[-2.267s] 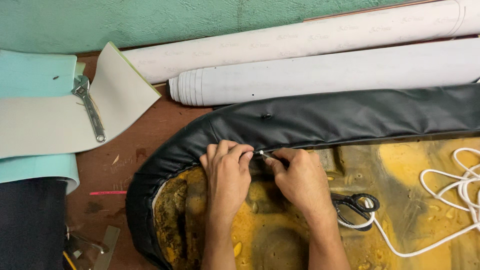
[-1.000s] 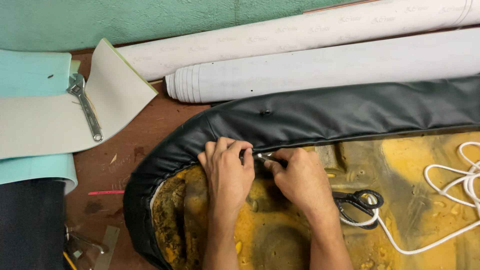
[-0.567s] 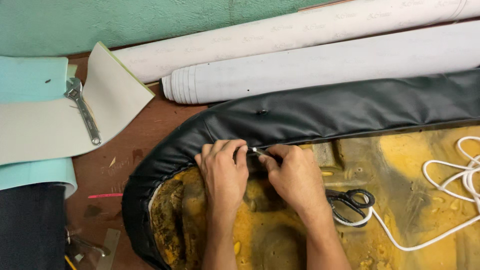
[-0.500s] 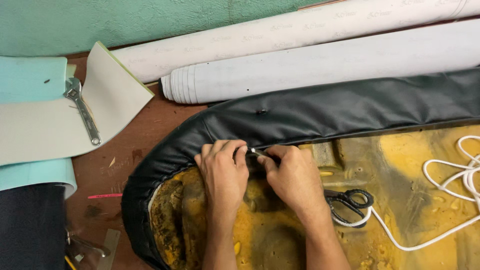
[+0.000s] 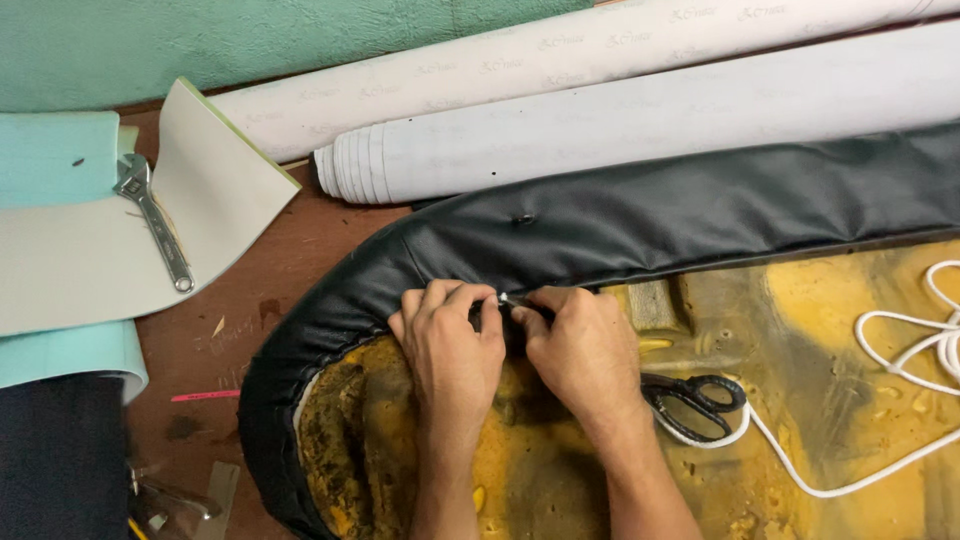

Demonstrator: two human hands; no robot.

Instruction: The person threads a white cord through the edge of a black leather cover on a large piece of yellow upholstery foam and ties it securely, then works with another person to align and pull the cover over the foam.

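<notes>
On the black cover's [image 5: 620,215] near edge, your hands have barely moved. Your left hand [image 5: 450,345] and right hand [image 5: 580,345] both pinch tight on that edge, touching a small shiny bit [image 5: 503,298] between them.

You get even, fairly soft light from above, neither dim nor harsh. Your left hand [image 5: 452,345] and right hand [image 5: 580,350] are sharp, casting only a small dark shadow beneath them. Just above your hands the black cover [image 5: 640,215] carries a faint sheen, no hard glare. Left of your hands the bottom corner falls dark. Edges stay undistorted.
</notes>
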